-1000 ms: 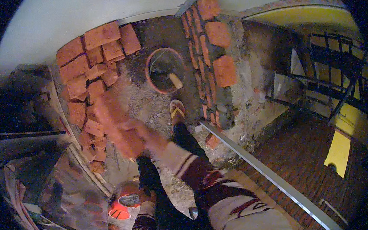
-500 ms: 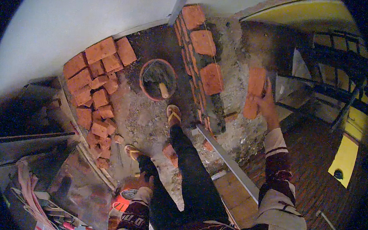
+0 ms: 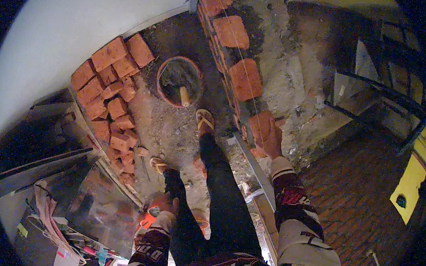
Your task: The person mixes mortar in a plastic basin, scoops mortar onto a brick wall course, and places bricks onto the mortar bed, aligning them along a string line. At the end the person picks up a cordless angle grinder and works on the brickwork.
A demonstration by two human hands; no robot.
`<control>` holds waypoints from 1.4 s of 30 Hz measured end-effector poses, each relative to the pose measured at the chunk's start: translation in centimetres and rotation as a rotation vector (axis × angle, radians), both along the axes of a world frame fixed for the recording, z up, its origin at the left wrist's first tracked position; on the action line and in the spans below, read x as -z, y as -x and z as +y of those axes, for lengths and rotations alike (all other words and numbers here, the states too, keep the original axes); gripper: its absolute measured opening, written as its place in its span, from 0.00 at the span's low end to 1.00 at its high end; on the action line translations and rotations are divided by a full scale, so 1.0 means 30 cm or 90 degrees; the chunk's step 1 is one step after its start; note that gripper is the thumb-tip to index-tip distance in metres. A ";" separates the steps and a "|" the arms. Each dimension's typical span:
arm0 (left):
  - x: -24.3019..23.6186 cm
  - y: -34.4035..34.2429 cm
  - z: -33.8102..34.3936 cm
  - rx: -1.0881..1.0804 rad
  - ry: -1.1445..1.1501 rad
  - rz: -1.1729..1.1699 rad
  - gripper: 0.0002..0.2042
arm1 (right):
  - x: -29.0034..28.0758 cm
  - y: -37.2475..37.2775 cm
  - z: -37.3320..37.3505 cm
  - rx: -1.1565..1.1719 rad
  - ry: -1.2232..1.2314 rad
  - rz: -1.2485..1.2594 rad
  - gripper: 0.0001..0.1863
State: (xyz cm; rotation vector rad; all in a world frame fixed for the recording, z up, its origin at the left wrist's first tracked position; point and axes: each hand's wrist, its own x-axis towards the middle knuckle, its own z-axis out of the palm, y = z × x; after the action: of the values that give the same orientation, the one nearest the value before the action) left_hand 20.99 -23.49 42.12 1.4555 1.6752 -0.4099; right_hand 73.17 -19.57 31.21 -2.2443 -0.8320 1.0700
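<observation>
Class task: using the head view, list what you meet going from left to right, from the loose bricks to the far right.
Pile of loose bricks, round bucket, right hand on a brick, yellow panel.

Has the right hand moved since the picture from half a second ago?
Yes: judged against the brick wall, the right hand moved left, toward it.

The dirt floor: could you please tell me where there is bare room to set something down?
A gritty patch lies bare between the brick pile, the bucket and the sandalled feet. Crowded: along the brick wall, where the right hand holds a brick near the silver bar.
</observation>
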 end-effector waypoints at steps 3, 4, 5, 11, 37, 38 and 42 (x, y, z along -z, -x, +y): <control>0.051 0.056 -0.018 0.050 0.040 -0.004 0.23 | 0.014 0.010 -0.005 -0.015 0.008 -0.022 0.53; 0.068 0.064 -0.028 0.040 0.096 0.012 0.27 | 0.016 0.010 -0.004 -0.021 0.010 -0.026 0.53; 0.082 0.064 -0.043 0.030 0.125 0.041 0.30 | 0.018 0.006 -0.002 -0.026 0.012 -0.032 0.53; 0.123 0.028 -0.177 -0.071 0.173 0.084 0.31 | 0.033 -0.018 0.034 -0.060 0.017 -0.063 0.53; -0.015 -0.139 0.067 -0.780 0.044 -0.591 0.40 | -0.480 0.986 0.447 -0.631 -0.141 -0.065 0.59; -0.013 -0.105 0.073 -0.893 0.028 -0.666 0.39 | -0.467 1.110 0.411 -0.671 -0.170 -0.012 0.56; 0.021 0.143 -0.055 -1.104 0.014 -0.570 0.32 | -0.414 1.536 0.272 -0.801 -0.164 0.163 0.57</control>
State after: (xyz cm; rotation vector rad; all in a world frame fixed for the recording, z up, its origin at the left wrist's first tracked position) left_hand 16.70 -25.13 41.48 -0.2504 1.4726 1.0075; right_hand 27.09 -11.41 43.65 -1.1745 -2.1877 1.5436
